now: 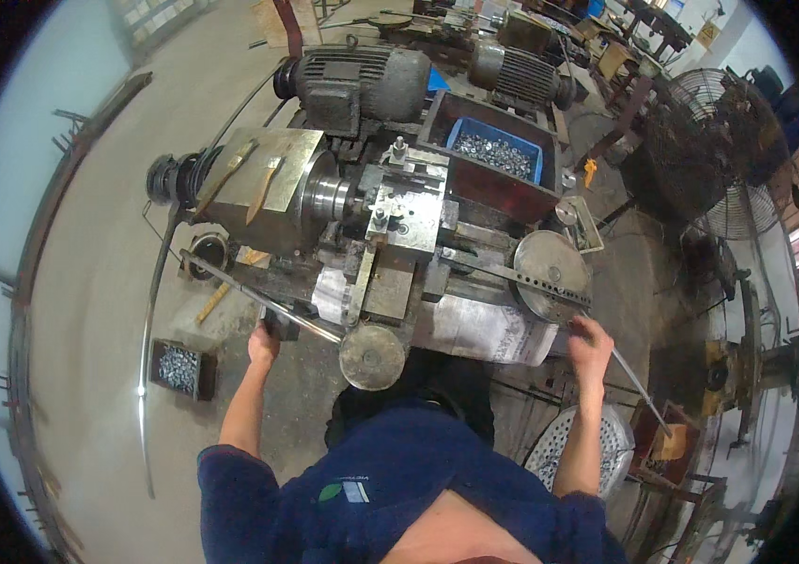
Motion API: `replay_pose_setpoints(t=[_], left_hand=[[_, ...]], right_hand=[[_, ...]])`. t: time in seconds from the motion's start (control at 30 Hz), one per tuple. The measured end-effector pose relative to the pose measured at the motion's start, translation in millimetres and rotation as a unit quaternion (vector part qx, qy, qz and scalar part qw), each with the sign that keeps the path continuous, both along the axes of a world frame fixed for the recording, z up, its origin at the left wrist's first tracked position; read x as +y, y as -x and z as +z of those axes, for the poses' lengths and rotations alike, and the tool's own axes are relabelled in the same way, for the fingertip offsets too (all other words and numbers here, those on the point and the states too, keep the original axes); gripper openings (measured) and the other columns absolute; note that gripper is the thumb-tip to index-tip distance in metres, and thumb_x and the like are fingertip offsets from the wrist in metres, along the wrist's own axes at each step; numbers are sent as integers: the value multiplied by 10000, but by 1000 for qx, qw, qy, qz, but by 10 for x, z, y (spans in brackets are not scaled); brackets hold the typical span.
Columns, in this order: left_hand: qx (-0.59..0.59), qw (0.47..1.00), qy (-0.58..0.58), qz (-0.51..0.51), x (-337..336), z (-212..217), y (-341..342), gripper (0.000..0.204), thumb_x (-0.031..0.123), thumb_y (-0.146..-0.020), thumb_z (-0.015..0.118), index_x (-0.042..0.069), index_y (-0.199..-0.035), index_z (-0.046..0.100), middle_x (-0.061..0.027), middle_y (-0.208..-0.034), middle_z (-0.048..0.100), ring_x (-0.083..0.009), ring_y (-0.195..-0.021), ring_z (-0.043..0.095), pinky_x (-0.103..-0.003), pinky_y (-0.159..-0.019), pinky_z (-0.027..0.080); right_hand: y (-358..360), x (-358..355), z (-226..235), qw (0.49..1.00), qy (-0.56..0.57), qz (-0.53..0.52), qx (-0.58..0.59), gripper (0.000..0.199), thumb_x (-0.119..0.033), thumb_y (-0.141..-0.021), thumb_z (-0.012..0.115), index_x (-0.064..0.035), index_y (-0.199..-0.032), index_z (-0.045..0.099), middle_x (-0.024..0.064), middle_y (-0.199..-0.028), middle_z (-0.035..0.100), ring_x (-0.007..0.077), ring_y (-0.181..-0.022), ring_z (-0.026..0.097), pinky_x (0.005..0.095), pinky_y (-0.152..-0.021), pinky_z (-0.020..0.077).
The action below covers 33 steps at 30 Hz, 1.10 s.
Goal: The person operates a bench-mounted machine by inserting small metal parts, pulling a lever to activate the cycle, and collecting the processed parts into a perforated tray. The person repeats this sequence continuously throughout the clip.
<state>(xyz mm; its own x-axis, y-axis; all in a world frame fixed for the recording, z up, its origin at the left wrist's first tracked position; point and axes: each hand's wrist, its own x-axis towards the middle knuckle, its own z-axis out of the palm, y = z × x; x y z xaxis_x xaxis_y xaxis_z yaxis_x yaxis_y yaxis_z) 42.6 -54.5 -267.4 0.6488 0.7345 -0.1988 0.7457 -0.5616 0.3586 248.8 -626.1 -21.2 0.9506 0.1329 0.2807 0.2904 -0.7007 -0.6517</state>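
My left hand [264, 346] is low beside the lathe, its fingers curled at a dark metal piece [281, 323]; what they hold is partly hidden. Just above it slants a long bright lever [263, 299], ending near a round metal disc [372, 357]. On the right, my right hand [591, 352] closes around the upper part of a thin metal rod [642, 393], which runs down to the right. Close to those fingers are a larger round disc [550, 258] and the end of a perforated bar [550, 285]. The lathe's spindle [329, 198] faces the tool slide [411, 214].
A blue basket [538, 169] of small metal parts sits in a brown box behind the slide. More parts fill a dark bin [204, 381] on the floor at left. A perforated metal stool seat [617, 442], a brown box [690, 420] and a large fan [709, 160] stand right.
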Motion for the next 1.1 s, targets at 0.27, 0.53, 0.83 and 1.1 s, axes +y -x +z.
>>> replay_pose_setpoints(t=[0.27,0.53,0.83,1.1], left_hand=[[-32,995,88,-41,414,1312,322,337,267,-792,581,19,-1018,606,-189,-707,616,-273,-695,638,-383,-626,477],[-177,962,-197,62,855,2718,1095,324,250,-789,600,58,-1050,586,-170,-792,632,-315,-749,618,-387,-657,478],[70,972,-175,140,1313,2262,1397,354,383,-718,617,55,-849,628,-170,-854,637,-350,-818,610,-436,-710,480],[75,965,-199,152,1540,2225,1377,310,310,-727,567,22,-824,632,-214,-836,621,-374,-808,603,-444,-722,481]], right_hand=[[-448,1760,780,945,-55,311,-86,371,-170,-575,594,-41,-919,643,140,-897,629,304,-870,568,355,-776,454],[-829,3350,590,918,85,379,-78,313,-184,-530,595,-66,-807,679,164,-871,629,347,-857,533,379,-773,453],[-732,3796,463,923,184,338,-13,234,-180,-502,582,-21,-652,663,222,-671,604,372,-686,609,406,-671,496],[-745,3806,427,934,176,312,8,242,-179,-512,584,-2,-661,655,242,-698,598,373,-703,608,400,-682,495]])
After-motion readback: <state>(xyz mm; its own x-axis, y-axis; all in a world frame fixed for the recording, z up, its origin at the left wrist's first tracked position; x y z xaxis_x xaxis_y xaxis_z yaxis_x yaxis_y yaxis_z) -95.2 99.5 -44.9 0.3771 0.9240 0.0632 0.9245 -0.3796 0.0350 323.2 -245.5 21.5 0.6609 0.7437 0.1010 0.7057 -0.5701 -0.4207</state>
